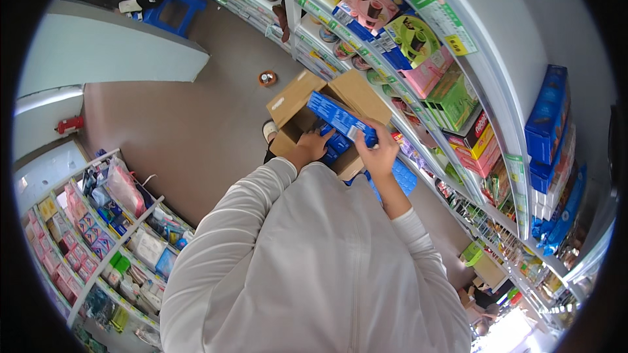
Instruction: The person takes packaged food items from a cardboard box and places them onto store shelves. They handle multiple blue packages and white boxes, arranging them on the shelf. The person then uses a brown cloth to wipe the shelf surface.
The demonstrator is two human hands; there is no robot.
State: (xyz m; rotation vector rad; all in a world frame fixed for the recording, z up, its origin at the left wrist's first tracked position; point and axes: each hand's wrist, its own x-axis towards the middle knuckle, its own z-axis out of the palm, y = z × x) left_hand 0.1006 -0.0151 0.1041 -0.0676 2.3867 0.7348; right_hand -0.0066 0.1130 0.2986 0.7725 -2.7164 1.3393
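Note:
In my right hand [380, 149] is a long blue snack box [336, 113] with white printing, held by one end and tilted above an open cardboard carton [292, 95]. My left hand [310, 147] reaches into the carton, its fingers against blue packs [336, 143] inside. Whether those fingers grip a pack is not clear. The carton's flaps are folded outward, and it stands close in front of my body. Part of its inside is hidden by my hands and the raised box.
Shelves of boxed snacks [370, 7] rise close on the right, with cups on lower tiers. A blue plastic stool [176, 12] stands at the upper left. A small round container [267, 78] sits on the floor. Packaged goods [91, 235] fill racks at lower left.

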